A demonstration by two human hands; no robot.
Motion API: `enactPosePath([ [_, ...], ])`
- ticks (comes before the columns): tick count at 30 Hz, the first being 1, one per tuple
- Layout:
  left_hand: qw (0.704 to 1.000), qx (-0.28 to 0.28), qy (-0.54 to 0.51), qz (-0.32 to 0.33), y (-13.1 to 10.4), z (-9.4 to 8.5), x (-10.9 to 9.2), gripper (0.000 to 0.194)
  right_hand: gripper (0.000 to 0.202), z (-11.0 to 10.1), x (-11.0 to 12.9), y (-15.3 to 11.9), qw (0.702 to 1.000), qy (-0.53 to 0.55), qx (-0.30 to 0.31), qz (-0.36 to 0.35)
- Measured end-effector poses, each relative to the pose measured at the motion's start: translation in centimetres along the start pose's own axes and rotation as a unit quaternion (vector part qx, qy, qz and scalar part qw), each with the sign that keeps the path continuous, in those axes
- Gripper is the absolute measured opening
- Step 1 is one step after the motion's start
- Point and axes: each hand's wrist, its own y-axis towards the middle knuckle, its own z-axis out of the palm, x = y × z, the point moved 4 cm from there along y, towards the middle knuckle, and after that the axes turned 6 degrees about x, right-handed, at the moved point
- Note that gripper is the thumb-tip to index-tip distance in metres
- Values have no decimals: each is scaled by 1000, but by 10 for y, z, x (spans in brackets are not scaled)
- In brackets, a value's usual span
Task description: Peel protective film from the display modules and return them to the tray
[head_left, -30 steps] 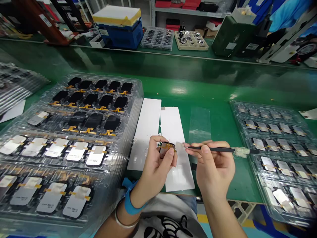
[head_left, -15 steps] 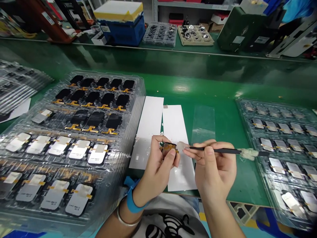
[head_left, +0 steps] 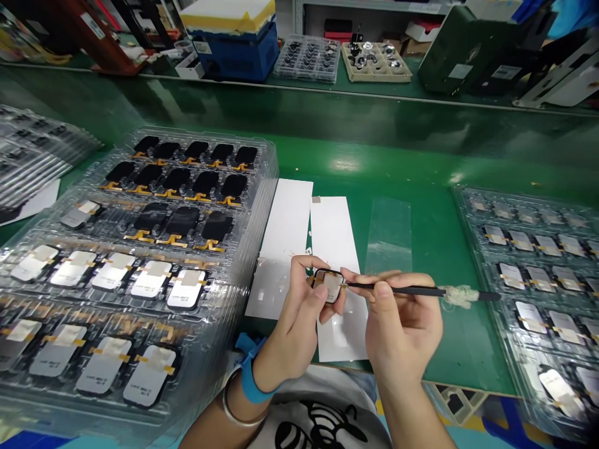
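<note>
My left hand (head_left: 304,305) grips a small display module (head_left: 333,288) with a silver back, dark rim and amber flex strip, between thumb and fingers. In my right hand (head_left: 402,312) is a pair of black tweezers (head_left: 412,290), with pale material wrapped round its rear part. The tweezer tip meets the right edge of the module; whether it pinches anything there is too small to tell. Both hands are above a white sheet (head_left: 330,227). A second white sheet (head_left: 290,218), with small scraps on it, lies to its left.
At left stands a stack of clear trays (head_left: 262,187) with black-faced and silver-backed modules. Another clear tray (head_left: 491,324) of modules is at right. A transparent film (head_left: 389,234) lies on the green bench (head_left: 435,249). A blue box (head_left: 234,53) stands on the rear shelf.
My right hand has brought the tweezers left onto the module's edge. The pale piece at the tip no longer shows apart from the module, whose silver back now faces up more.
</note>
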Motion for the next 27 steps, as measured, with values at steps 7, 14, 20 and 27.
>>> enactPosePath([
  [7, 1000, -14, -20, 11, -1, -1, 5, 12, 9, 3, 0, 0, 999, 21, 2, -33],
  [14, 999, -23, -24, 10, -1, -2, 7, 11, 10, 3, -1, 0, 999, 10, 3, -34],
  [20, 999, -27, -14, 13, -2, -1, 6, 10, 9, 2, -2, 0, 1000, 9, 2, -26],
  [27, 999, -35, -2, 29, -1, 0, 5, 10, 8, 2, -2, 0, 1000, 12, 0, -18],
])
